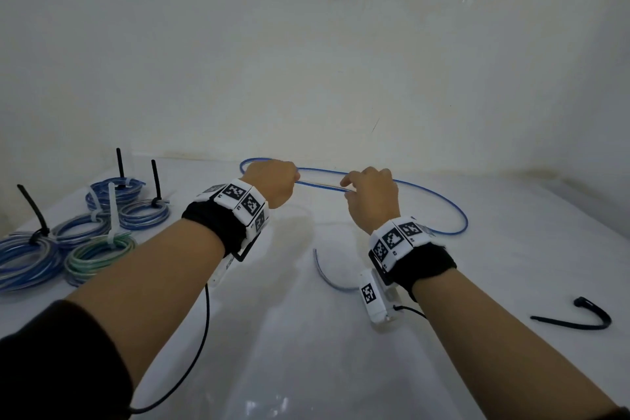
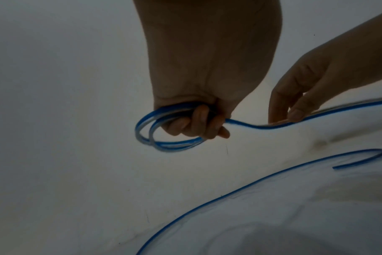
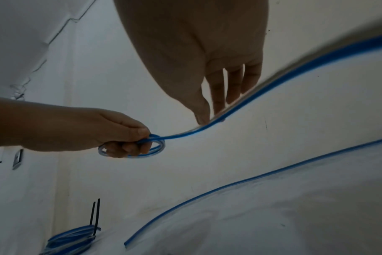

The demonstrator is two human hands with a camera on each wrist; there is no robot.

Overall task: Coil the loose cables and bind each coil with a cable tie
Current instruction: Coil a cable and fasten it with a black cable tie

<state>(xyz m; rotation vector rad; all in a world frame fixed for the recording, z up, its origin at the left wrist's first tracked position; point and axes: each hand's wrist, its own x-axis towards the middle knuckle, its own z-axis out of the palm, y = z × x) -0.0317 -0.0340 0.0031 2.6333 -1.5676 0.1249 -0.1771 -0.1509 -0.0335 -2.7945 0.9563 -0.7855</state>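
Both hands' grip holds blue cable (image 1: 439,204) above white table (image 1: 511,249), by wall (image 1: 306,44).

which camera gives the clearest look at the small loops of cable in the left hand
The left wrist view: the left hand grips two small loops of the blue-and-clear cable, clearly separated. The right wrist view shows them smaller and bunched. The head view hides them behind the hand, except one arc.

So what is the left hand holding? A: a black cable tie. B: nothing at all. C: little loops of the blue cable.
C: the left hand grips small loops of the blue cable, while the black cable tie lies loose on the table.
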